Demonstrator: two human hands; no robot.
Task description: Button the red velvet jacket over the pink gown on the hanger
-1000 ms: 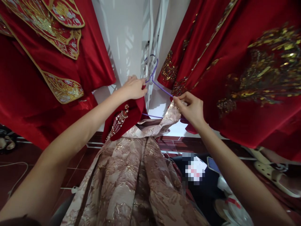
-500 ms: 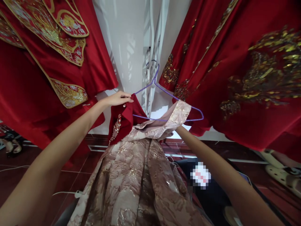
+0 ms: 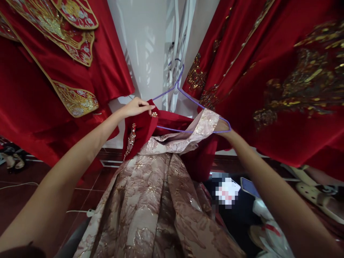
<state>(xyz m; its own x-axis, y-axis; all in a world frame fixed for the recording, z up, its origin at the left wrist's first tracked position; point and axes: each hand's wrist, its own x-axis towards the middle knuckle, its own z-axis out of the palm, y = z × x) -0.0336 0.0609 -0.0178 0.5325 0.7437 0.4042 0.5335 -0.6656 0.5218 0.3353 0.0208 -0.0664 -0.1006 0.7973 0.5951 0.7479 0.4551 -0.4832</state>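
Note:
A purple hanger [image 3: 163,94] hangs in front of me. On it is a pale pink and gold brocade dress [image 3: 150,186], one strap looped over the hanger's right arm. A red garment [image 3: 142,138] with a beaded ornament covers the hanger's left shoulder, and more red cloth shows behind the dress. Pinched in my left hand [image 3: 137,107] is the top edge of that red garment, beside a small pearly ornament. My right hand [image 3: 222,126] is behind the dress strap at the hanger's right end; its fingers are hidden.
Red gold-embroidered gowns hang at left [image 3: 107,61] and right [image 3: 268,107]. A white rack post [image 3: 182,32] stands between them. Low on the right are a phone [image 3: 249,187], a plastic-wrapped item [image 3: 271,233] and a cream clog [image 3: 317,197]. Black shoes [image 3: 13,161] stand at far left.
My right hand has risen from below the strap to behind the hanger's right end. Red cloth now stretches behind the dress to the right. My left hand keeps its pinch, slightly higher.

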